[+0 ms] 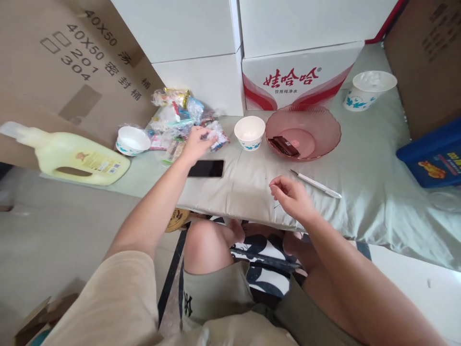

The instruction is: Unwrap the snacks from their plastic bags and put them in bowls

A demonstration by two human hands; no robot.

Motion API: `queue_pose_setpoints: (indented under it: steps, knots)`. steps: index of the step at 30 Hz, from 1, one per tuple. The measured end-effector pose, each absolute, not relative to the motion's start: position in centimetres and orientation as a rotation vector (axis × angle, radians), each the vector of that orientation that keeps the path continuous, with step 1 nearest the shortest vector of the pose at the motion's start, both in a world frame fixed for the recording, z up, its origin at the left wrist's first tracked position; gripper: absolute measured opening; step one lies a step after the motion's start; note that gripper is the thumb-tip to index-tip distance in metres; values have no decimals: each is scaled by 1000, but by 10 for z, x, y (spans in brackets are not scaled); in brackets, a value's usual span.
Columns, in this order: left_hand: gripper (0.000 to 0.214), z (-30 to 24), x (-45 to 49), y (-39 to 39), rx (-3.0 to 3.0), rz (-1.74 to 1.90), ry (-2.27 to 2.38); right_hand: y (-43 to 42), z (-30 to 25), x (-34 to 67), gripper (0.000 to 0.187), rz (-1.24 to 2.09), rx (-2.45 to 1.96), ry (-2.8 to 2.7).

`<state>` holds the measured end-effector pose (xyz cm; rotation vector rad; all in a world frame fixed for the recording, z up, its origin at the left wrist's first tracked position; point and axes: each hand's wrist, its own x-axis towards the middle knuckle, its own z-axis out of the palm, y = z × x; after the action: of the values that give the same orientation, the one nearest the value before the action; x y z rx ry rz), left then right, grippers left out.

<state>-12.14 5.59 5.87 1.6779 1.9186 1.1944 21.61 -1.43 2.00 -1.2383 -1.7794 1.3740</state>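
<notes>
My left hand (pixel 197 145) reaches to the right side of a heap of small wrapped snacks (pixel 176 115). Its thumb and fingers are closed on a clear and coloured snack packet (pixel 218 136). My right hand (pixel 292 196) rests over the cloth near the front edge, fingers curled in, and I see nothing in them. A white pen-like tool (pixel 317 184) with a dark tip lies just beyond it. A pink ribbed bowl (pixel 320 139) holds dark brown wrapped pieces (pixel 284 146). Left of the bowl stands a white paper cup (pixel 249 132) with blue leaves.
A black phone (pixel 206 168) lies below my left hand. Farther left are another paper cup (pixel 133 141) and a yellow jug (pixel 82 158) on its side. A third cup (pixel 370 90) and a blue container (pixel 434 156) stand right. Cartons (pixel 302 77) line the back.
</notes>
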Motion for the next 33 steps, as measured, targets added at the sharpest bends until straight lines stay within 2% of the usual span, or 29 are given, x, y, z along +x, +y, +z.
queue_pose_setpoints:
  steps: [4, 8, 10, 13, 18, 22, 24, 26, 29, 31, 33]
  knots:
    - [37, 50, -61, -3, 1625, 1260, 1668, -25, 21, 221, 26, 1359, -1164, -1689]
    - [45, 17, 10, -29, 1490, 1262, 1415, -23, 16, 226, 59, 1382, -1046, -1586]
    - [43, 2, 35, -30, 1442, 1203, 1325, -19, 12, 229, 68, 1350, -1016, -1624]
    - [45, -12, 50, -24, 1468, 1103, 1255, -13, 5, 235, 65, 1298, -1032, -1678]
    - [70, -19, 42, -13, 1552, 1073, 1272, 0, 2, 239, 62, 1189, -1165, -1729]
    - [78, -18, 34, -11, 1577, 1039, 1296, 10, -2, 234, 34, 1057, -1179, -1854]
    - [75, -14, 31, -13, 1680, 1021, 1313, 13, -3, 232, 27, 958, -1237, -1874]
    - [64, -8, 30, -17, 1802, 1003, 1352, 13, -1, 232, 33, 852, -1262, -1885]
    - [26, 2, 29, -26, 1901, 1035, 1390, 8, 6, 234, 42, 759, -1220, -1952]
    - [8, 6, 27, -31, 1892, 1052, 1305, 0, 11, 237, 35, 744, -1177, -2030]
    - [10, 8, 25, -32, 1833, 1069, 1196, -7, 16, 239, 20, 742, -1112, -2103]
